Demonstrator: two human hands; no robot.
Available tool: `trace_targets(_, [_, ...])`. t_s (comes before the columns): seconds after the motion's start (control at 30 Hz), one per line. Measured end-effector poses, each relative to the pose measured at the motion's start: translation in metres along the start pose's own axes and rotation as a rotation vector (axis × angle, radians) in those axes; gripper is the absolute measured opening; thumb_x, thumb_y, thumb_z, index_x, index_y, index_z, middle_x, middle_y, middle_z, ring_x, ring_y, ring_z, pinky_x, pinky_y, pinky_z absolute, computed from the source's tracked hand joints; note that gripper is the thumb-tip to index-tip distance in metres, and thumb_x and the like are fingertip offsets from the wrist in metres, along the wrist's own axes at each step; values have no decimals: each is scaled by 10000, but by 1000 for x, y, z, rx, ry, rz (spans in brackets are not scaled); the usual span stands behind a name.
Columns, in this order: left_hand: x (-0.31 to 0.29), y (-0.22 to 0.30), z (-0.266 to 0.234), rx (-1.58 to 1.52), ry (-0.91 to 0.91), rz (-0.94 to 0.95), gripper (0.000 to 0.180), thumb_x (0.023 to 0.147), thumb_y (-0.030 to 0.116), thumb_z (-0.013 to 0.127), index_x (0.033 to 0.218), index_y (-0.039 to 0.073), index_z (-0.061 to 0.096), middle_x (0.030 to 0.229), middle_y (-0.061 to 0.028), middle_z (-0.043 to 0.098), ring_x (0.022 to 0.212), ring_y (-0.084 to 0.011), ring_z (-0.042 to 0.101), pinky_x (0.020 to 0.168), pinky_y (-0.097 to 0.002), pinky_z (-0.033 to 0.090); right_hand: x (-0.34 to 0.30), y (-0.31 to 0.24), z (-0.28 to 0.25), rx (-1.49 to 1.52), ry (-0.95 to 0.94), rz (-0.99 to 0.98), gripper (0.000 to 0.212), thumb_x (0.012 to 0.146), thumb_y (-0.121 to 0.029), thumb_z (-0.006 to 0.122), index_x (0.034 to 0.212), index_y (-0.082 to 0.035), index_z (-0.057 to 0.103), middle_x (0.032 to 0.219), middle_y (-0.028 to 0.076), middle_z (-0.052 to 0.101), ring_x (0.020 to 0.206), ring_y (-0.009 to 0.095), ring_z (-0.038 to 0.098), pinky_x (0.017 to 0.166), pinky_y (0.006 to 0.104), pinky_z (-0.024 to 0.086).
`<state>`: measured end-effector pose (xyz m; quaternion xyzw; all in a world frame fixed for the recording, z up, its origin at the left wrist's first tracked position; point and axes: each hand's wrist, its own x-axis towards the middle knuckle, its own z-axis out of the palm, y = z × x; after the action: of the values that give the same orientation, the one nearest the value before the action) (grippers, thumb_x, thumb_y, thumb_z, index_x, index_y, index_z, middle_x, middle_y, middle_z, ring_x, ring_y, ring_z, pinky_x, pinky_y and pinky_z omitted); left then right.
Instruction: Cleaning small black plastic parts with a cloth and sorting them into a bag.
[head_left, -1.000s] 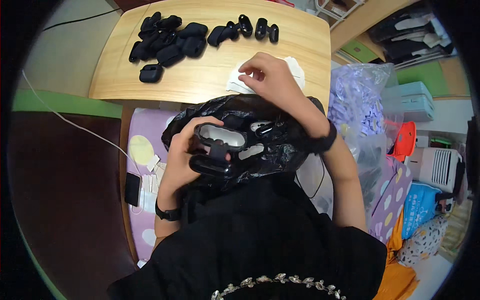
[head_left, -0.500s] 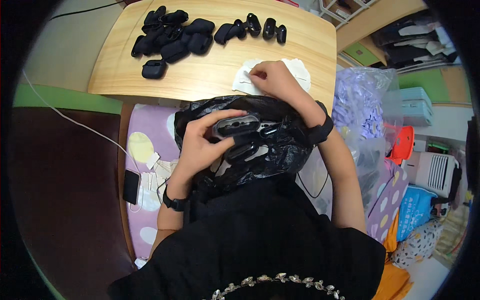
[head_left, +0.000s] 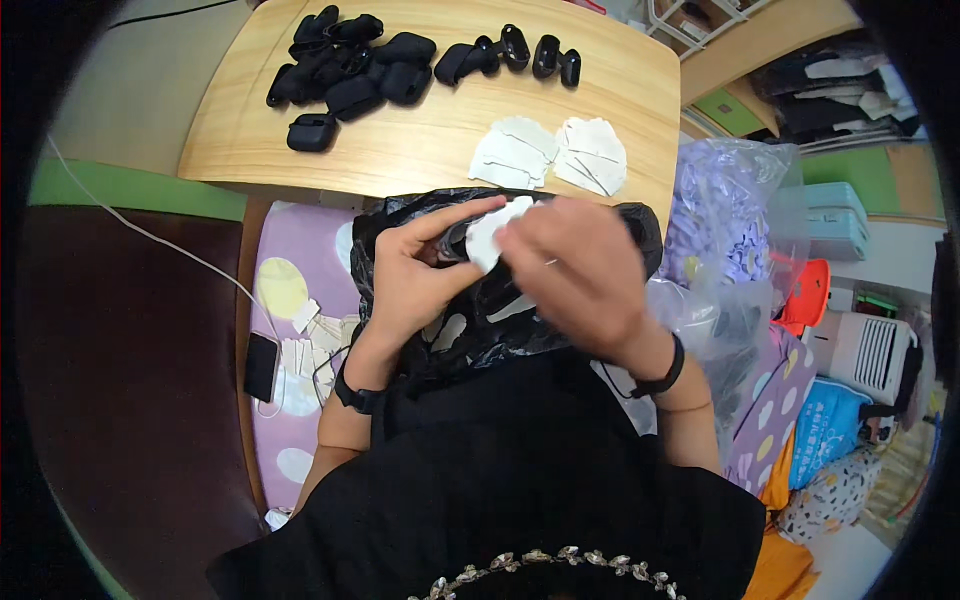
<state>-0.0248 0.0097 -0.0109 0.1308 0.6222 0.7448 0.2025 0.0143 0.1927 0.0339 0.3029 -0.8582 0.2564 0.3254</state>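
Over a black plastic bag (head_left: 540, 330) in my lap, my left hand (head_left: 412, 275) grips a small black case (head_left: 454, 242) that looks like an earbud case, mostly covered now. My right hand (head_left: 590, 270), smeared by motion, pinches a white thin cut piece (head_left: 492, 234) against the case's top. On the wooden table (head_left: 420, 165) ahead, two fans of similar white pieces (head_left: 515, 155) lie near the front edge, the second fan (head_left: 592, 155) to the right. Several black cases (head_left: 355, 97) are piled at the far left; a few glossy black ones (head_left: 546, 57) lie right of them.
A clear bag of lilac pieces (head_left: 720, 215) stands right of the table. Left of my lap, a phone (head_left: 262, 365) with a white cable and loose pale pieces (head_left: 308, 355) rest on dotted purple cloth (head_left: 290, 235). A red container (head_left: 805, 295) sits farther right.
My right hand has come back from the white pieces on the table to the case, bringing one piece with it. My left hand keeps its hold on the case.
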Motion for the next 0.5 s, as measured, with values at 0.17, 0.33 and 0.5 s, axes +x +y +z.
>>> trace_targets(0.17, [3,1,8,44,10,145,480,684,-128,643,1153,-40,594,1160,-148,609,1032,-147,580,890,-256,466,-14,-20,11,-41,-137,66,312,687,8,605,996,38,634,961,115,611,922,260,598,867,437,465])
trace_targets(0.33, [2,-4,4,113,32,279,484,667,-136,638,1140,-43,601,1173,-166,602,1076,-189,576,933,-287,447,-14,-25,17,-5,-138,158,345,694,10,576,1036,20,627,992,121,601,964,268,586,953,473,406])
trace_targets(0.5, [-3,-7,5,164,59,328,477,667,-136,632,1135,-45,604,1175,-175,600,1093,-213,573,942,-293,443,-16,-35,23,10,-112,247,357,696,12,561,1047,12,625,999,114,593,993,272,575,1004,513,342])
